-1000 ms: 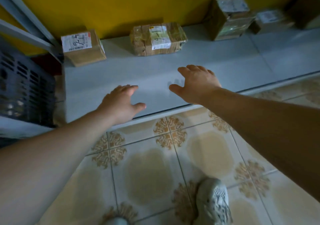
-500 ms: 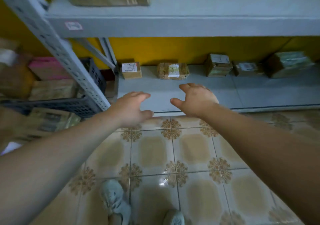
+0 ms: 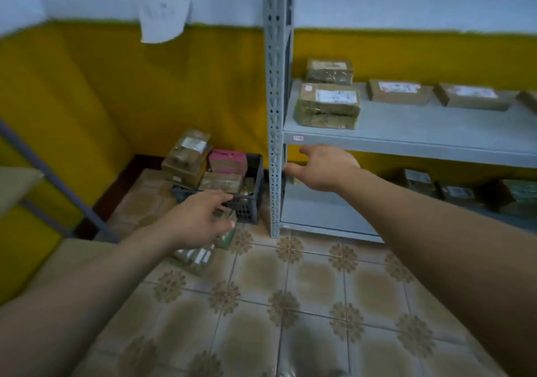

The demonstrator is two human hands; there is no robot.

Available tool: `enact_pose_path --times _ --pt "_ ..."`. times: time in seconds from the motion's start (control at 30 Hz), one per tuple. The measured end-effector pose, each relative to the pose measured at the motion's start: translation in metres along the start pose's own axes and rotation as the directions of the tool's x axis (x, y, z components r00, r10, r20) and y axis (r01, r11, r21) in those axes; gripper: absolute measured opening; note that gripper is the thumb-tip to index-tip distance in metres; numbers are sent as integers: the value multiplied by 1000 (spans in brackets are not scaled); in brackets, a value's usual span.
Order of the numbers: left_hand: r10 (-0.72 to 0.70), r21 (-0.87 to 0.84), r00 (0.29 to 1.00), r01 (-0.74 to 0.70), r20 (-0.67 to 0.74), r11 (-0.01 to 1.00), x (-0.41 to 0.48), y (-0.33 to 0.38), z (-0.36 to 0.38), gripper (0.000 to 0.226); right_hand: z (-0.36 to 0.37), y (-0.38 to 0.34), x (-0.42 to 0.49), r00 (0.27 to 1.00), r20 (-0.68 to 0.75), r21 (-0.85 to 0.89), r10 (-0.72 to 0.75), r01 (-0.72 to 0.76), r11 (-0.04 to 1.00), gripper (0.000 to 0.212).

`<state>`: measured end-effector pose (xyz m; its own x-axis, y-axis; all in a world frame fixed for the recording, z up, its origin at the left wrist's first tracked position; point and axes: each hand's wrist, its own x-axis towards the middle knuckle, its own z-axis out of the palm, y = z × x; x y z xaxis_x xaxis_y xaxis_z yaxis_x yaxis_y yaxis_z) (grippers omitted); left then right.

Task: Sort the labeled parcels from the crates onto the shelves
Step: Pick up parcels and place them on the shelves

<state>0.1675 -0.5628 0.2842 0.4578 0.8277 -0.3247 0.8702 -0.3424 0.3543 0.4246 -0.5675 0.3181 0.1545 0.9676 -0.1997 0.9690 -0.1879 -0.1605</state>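
Note:
A black plastic crate [image 3: 249, 205] stands on the floor left of the grey shelf post [image 3: 274, 109]. It holds brown labeled parcels [image 3: 189, 151] and a pink box [image 3: 228, 160]. My left hand [image 3: 197, 218] hovers empty in front of the crate, fingers relaxed, over a parcel lying on the floor [image 3: 197, 257]. My right hand [image 3: 324, 167] is stretched out empty under the middle shelf [image 3: 406, 141], beside the post. Several labeled parcels [image 3: 328, 105] lie on that shelf, and more parcels [image 3: 418, 180] sit on the bottom shelf.
A yellow and white wall stands behind everything, with a sheet of paper [image 3: 164, 10] hanging on it. A cardboard box [image 3: 72, 254] and a slanted grey bar [image 3: 55, 182] are at the left. Patterned floor tiles [image 3: 290, 304] fill the foreground.
The view has risen and swung left, from the bottom shelf to the crate and the middle shelf. Both hands stay empty; the left now reaches toward the crate.

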Motion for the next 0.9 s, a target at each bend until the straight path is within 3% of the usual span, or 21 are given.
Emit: enact_pose_path --times 0.2,0.37,0.63,0.9 --pt "-135 -48 974 129 -182 991 -116 -104 -60 66 -19 -157 -35 990 -17 -43 -138 137 990 78" --pt "-185 -120 956 161 -229 980 -157 -151 -74 65 -14 -234 -38 972 -9 -71 -237 235 969 80" --pt "-220 -181 960 189 -174 965 -105 -195 -68 66 11 -286 32 941 1 -92 -338 336 937 82" --pt "-417 -343 909 388 -12 856 -24 -251 -47 67 51 -293 131 913 165 -108 -373 393 913 76"
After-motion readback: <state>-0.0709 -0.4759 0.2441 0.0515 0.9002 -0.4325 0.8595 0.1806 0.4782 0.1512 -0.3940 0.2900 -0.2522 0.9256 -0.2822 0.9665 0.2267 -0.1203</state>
